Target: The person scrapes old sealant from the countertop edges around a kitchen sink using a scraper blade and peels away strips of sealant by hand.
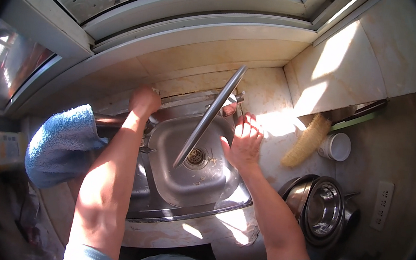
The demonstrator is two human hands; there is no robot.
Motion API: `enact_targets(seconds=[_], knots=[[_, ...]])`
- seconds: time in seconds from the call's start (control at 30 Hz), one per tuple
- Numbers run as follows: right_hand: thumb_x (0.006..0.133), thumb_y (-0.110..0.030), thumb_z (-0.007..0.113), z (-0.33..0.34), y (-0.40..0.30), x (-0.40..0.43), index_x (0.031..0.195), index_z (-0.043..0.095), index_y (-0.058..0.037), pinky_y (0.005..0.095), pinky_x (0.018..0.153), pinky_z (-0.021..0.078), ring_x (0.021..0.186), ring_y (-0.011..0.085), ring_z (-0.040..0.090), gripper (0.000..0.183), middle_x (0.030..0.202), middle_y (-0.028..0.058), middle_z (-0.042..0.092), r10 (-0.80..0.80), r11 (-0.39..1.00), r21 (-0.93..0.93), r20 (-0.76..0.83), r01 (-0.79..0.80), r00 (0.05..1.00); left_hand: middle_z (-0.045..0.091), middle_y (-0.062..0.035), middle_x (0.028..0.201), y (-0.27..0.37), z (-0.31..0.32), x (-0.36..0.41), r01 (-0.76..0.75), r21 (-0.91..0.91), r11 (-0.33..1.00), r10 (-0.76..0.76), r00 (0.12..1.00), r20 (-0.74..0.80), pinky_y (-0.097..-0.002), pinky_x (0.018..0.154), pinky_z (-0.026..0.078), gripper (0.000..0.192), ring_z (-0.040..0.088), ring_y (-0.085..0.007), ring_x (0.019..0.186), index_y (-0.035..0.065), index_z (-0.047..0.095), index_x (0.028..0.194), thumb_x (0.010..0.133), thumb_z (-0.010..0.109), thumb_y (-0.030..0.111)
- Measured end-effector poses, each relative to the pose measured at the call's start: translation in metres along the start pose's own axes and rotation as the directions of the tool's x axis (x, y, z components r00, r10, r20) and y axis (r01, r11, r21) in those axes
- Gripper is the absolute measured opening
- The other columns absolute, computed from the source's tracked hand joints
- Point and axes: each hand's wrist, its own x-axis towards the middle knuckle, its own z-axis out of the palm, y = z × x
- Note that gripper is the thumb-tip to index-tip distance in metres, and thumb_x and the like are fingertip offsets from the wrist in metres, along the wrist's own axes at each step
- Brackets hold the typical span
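A stainless steel sink basin [171,181] lies in front of me, with food scraps beside its drain strainer [196,157]. The long faucet spout [209,116] slants across it. At the sink's back left edge, my left hand [145,99] is curled with its knuckles up; a small pale bit shows by the fingers, but whether it grips anything is hidden. My right hand [246,142] lies spread on the right rim, fingers toward the back. Near its fingertips is a small reddish item [229,109] behind the spout.
A blue towel [64,144] hangs left of my left forearm. On the right counter are a loofah [308,141], a white cup [340,147], a green-edged knife [355,120] and stacked metal bowls [324,208]. A power strip [381,205] is farther right. The window frame [204,29] borders the back.
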Motion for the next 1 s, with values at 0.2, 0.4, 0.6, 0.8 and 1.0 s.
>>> enact_targets(seconds=[0.2,0.4,0.6,0.8,1.0], knots=[[0.074,-0.045,0.074,-0.002,0.021,-0.007,0.135,0.044,0.0053,0.0537,0.111,0.0251,0.137,0.0355,0.033,0.085,0.144,0.0216,0.04,0.026,0.998,-0.058,0.033,-0.024,0.999,0.07,-0.0247,0.095,0.019,0.014,-0.007,0.137,-0.181,0.974,-0.144,0.989,-0.026,-0.0414,0.083,0.055,0.023,0.069,-0.0363,0.097,-0.0011,0.072,0.091,0.069,0.072,0.007],[0.075,-0.047,0.073,0.002,0.004,-0.003,0.135,0.044,0.0043,0.0535,0.111,0.025,0.138,0.0354,0.032,0.084,0.144,0.0211,0.04,0.012,1.0,-0.017,0.035,-0.012,0.999,0.07,-0.02,0.076,0.009,0.036,0.013,0.043,-0.231,0.972,-0.024,0.996,0.085,-0.0409,0.08,0.055,0.021,0.071,-0.0353,0.082,-0.0012,0.072,0.085,0.079,0.062,0.016],[0.076,-0.048,0.073,-0.003,0.015,-0.005,0.136,0.043,0.0038,0.0532,0.111,0.0243,0.139,0.0357,0.031,0.085,0.146,0.0216,0.038,0.032,0.999,-0.046,0.052,-0.029,0.998,0.069,-0.0182,0.068,0.04,0.02,-0.002,0.054,-0.497,0.866,-0.006,0.995,0.096,-0.0397,0.074,0.056,0.021,0.071,-0.0304,0.068,-0.002,0.068,0.077,0.083,0.058,0.015],[0.074,-0.047,0.074,-0.002,0.007,-0.002,0.136,0.043,0.0041,0.0528,0.111,0.0236,0.139,0.0355,0.03,0.087,0.146,0.0218,0.038,0.024,0.999,-0.025,0.05,-0.023,0.998,0.07,-0.0228,0.084,0.061,0.028,-0.01,0.012,-0.492,0.871,-0.009,1.0,0.008,-0.0437,0.078,0.055,0.027,0.07,-0.0358,0.084,-0.003,0.069,0.087,0.085,0.06,0.023],[0.073,-0.046,0.075,-0.002,0.016,-0.004,0.136,0.044,0.0042,0.0527,0.111,0.0233,0.139,0.0357,0.03,0.086,0.146,0.0223,0.038,0.05,0.999,-0.025,0.058,-0.048,0.997,0.068,-0.0248,0.093,0.019,0.025,-0.014,-0.091,-0.382,0.92,0.044,0.991,-0.13,-0.0485,0.082,0.052,0.028,0.065,-0.0427,0.092,-0.0024,0.069,0.088,0.085,0.06,0.024]])
